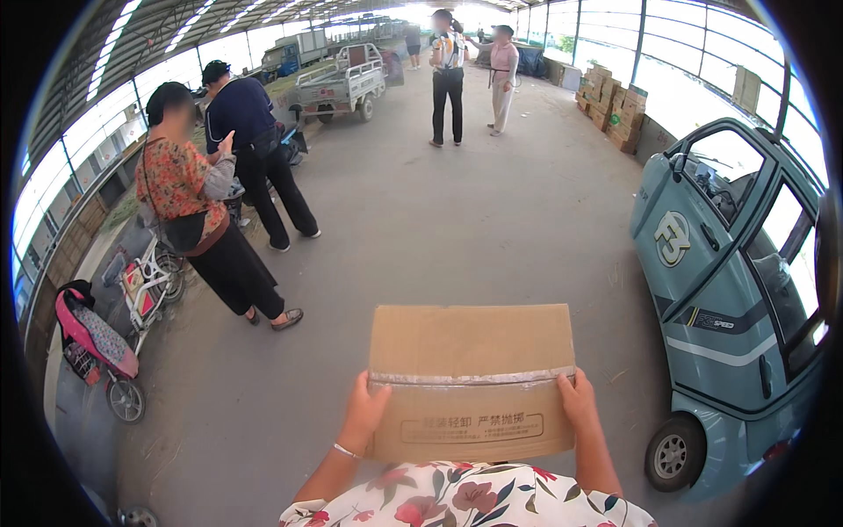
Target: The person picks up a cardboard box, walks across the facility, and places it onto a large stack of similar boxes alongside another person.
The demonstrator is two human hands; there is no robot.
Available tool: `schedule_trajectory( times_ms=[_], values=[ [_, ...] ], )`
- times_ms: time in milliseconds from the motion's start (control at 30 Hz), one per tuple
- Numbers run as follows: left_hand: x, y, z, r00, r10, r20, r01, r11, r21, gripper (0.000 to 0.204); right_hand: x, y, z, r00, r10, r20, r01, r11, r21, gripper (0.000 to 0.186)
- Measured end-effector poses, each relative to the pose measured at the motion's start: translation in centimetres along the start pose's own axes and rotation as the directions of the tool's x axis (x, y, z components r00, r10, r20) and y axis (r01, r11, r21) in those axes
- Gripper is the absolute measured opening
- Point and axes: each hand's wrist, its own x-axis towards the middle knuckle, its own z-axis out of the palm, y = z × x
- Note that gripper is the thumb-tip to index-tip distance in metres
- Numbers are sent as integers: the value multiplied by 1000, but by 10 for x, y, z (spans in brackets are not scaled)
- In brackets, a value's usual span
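A brown cardboard box (474, 342) is held level in front of my body, with a strip of clear tape along its middle seam and dark printing on the near half. My left hand (362, 411) grips its left side, the thumb lying over the top edge near the tape. On the opposite side my right hand (580, 402) grips the box the same way, thumb on top by the tape's end. The other fingers of both hands are mostly hidden along the box's sides. The near edge of the box is close to my flowered top.
A blue-green enclosed vehicle (720, 263) stands at right. At left are a person in an orange patterned top (184, 189), a person in dark blue (246, 123) and a scooter with a pink cover (97, 329). Farther off are two people, a cargo tricycle (342, 83) and stacked cartons (610, 105).
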Motion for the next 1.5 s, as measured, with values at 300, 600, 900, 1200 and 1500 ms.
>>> schedule_trajectory(
  times_ms=[300,600,900,1200,1500],
  values=[
    [93,30,-2,988,-71,138,102,968,-231,38,46,-64,32,994,58,-93,-61,998,-30,35],
    [157,42,4,982,-76,171,117,963,-243,38,95,-58,58,989,124,-83,-129,990,-49,35],
    [233,60,21,999,-2,53,17,957,-289,36,209,-61,83,1000,7,-13,-7,999,47,36],
    [294,80,73,1000,-18,0,17,946,-323,36,302,-60,71,997,59,50,-61,997,36,39],
    [383,95,128,983,-22,182,74,955,-287,34,369,-50,69,988,128,-89,-120,989,90,39]
  ],
)
